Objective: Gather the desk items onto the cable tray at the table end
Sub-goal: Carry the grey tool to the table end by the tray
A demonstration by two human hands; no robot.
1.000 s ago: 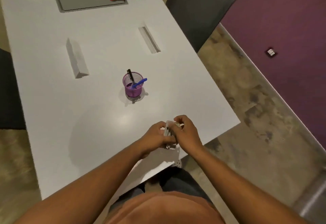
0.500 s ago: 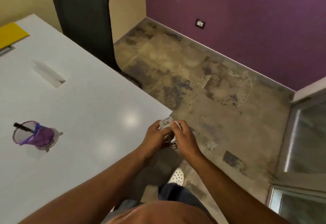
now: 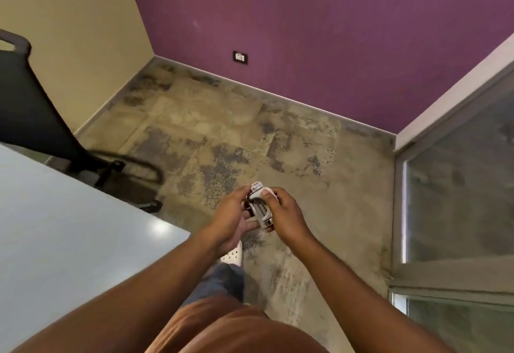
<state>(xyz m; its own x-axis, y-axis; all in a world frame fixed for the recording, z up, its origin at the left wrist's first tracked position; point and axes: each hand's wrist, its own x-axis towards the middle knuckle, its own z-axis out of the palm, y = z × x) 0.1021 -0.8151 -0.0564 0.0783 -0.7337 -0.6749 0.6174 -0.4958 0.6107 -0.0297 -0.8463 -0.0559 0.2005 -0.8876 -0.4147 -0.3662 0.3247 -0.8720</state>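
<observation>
Head view: we see both hands off the table [image 3: 69, 227], out over the floor [image 3: 236, 135] right of its near corner. Left hand [image 3: 230, 220] and right hand [image 3: 283, 213] together pinch a small white-and-metal item [image 3: 260, 205], maybe a stapler, can't tell for sure. Left fingers cup it from below, right thumb presses on top. Chair [image 3: 25, 107] at far left; wall socket [image 3: 240, 57] far off.

No text, label or number can be read anywhere. The small white item [image 3: 260, 205] held in both hands shows no legible marking.
</observation>
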